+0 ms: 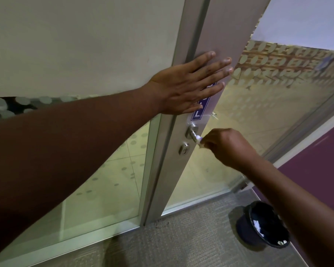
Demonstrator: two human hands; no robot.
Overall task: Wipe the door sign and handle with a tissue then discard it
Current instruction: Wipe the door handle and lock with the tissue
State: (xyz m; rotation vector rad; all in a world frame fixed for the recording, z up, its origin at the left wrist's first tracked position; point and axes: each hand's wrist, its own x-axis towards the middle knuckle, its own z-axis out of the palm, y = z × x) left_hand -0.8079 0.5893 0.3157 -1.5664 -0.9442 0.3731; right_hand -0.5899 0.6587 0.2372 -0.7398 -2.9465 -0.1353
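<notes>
**Tissue on the handle, door steadied from above**

The door [216, 31] is braced by the left hand [183, 85], which is laid flat with straight, spread fingers against the door face and grasps nothing; the purple door sign [200, 110] is partly covered by its lower fingers, one letter being left readable. At about 5 o'clock from that hand, the metal handle [193, 132] is seen projecting from its round rose, with the keyhole plate [184, 148] just below at 7 o'clock.

The tissue [199, 142] is pinched in the curled fingertips of the right hand [225, 145] and is held against the handle's outer end; only a small white wad shows beyond the fingers.

The tissue is judged to be very light, soft and easily torn or shed, so it would best be kept bunched and wrapped round the lever rather than dragged by one edge. The handle is judged rigid, smooth and likely slippery, and may turn under pressure. The sign appears thin and flat; light strokes are advised, lest a corner be lifted.

A dark bin [266, 224] stands on the carpet at 5 o'clock, well apart from the door.
</notes>
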